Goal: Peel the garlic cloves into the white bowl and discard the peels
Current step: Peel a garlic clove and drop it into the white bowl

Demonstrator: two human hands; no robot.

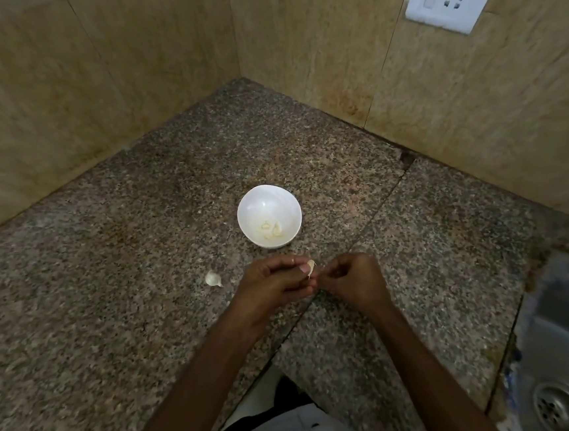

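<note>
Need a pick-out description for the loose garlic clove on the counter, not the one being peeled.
Start at the speckled granite counter in the tiled corner and find the white bowl at its middle. Nearer the person, left of the bowl and the left hand, lies the loose clove. It alone rests on bare stone: the peeled cloves sit in the bowl, the held clove between the hands.

The left hand (275, 285) hides most of the garlic clove (311, 267).
</note>
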